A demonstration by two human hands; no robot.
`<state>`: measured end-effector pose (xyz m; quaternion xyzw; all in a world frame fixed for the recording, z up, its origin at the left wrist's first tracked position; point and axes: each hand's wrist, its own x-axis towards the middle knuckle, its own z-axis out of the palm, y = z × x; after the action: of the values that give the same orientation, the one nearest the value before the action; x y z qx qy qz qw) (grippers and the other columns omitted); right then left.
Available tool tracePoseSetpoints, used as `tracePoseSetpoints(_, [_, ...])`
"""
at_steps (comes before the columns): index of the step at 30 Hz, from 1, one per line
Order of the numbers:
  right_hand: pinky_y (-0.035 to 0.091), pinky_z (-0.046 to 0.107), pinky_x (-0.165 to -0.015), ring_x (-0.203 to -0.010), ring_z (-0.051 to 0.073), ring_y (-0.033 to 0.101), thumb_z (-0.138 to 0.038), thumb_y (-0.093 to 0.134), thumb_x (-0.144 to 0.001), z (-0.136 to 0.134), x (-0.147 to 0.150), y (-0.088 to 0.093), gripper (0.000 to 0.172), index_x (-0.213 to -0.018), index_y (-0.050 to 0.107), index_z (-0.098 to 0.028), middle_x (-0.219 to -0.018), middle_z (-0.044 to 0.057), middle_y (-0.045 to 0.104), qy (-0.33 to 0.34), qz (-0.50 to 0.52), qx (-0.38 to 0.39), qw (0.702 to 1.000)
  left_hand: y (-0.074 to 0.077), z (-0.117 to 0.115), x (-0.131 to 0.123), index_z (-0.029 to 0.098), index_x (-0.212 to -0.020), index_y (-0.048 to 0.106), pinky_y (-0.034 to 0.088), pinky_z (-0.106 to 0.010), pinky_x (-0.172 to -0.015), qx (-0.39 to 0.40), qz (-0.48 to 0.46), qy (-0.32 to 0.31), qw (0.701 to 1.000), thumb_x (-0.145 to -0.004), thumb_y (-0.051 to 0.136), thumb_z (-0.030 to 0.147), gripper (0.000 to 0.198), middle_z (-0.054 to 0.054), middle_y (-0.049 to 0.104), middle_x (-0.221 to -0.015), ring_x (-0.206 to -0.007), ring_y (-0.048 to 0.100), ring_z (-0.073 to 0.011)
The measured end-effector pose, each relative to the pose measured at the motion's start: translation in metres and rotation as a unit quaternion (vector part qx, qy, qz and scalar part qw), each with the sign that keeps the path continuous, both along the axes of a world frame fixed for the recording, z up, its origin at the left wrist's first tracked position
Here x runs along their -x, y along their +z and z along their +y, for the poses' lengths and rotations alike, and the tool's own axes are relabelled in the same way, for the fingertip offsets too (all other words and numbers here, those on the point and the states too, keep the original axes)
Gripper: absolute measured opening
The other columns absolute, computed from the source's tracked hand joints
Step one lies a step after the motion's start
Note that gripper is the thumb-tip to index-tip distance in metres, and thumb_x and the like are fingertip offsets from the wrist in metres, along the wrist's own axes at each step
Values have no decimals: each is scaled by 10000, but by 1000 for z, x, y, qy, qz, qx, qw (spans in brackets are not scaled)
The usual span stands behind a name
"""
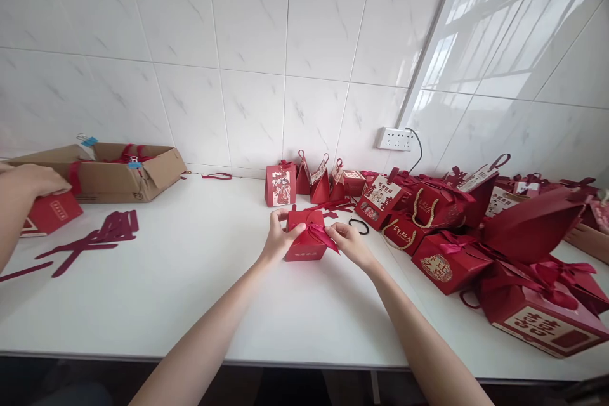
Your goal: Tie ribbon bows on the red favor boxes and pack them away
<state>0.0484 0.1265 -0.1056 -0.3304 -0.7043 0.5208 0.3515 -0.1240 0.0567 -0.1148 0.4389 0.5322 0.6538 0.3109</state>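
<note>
A small red gift box (pixel 304 250) stands upright on the white table in front of me, with a red ribbon bow (pixel 318 233) on its top. My left hand (pixel 280 238) grips the box's left side, its thumb on top beside the bow. My right hand (pixel 349 242) pinches the loose end of the ribbon at the box's right. The far side of the box is partly hidden by my left fingers and the ribbon.
Several finished-looking red boxes (pixel 440 260) crowd the right. Red bags (pixel 280 185) stand by the wall. Left, a cardboard box (pixel 114 184) holds ribbons; loose dark red ribbons (pixel 111 228) lie before it. Another person's hand (pixel 38 181) holds a red box (pixel 54 209). A socket strip (pixel 396 139) is on the wall.
</note>
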Motion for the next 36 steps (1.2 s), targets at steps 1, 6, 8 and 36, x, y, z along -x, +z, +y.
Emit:
tracePoseSetpoints(1, [502, 308, -674, -662, 147, 529, -657, 600, -686, -3, -1, 1, 507, -632, 550, -155, -630, 5, 511, 14, 4, 12, 1000, 1, -2, 0, 219, -1089, 396, 488, -291, -779, 12, 5, -1, 1000, -650, 708, 437, 581, -101, 424, -1231, -965, 573, -175])
tracePoseSetpoints(6, [506, 364, -871, -912, 189, 584, -636, 608, -703, -23, -6, 4, 496, -783, 626, -146, -891, 64, 598, 59, 32, 108, 992, 3, -8, 1, 226, -1181, 314, 497, -342, -767, 26, -1, -75, 997, -628, 721, 400, 709, -80, 503, -1116, -874, 584, -184])
tracePoseSetpoints(8, [510, 378, -876, -874, 189, 584, -634, 673, -628, -32, -8, 1, 509, -718, 618, -136, -850, 55, 587, 20, 42, 99, 994, 2, -9, 0, 222, -1167, 276, 476, -368, -831, 9, -10, -111, 994, -642, 711, 395, 703, -49, 551, -1021, -907, 587, -196])
tracePoseSetpoints(36, [407, 339, -912, -1183, 265, 469, -541, 467, -844, -91, -13, -32, 422, -710, 658, -189, -1187, 92, 577, -74, -27, -65, 995, 10, -17, -12, 217, -1083, 369, 470, -326, -769, 7, 43, -171, 984, -666, 711, 340, 553, 11, 621, -807, -817, 620, -187])
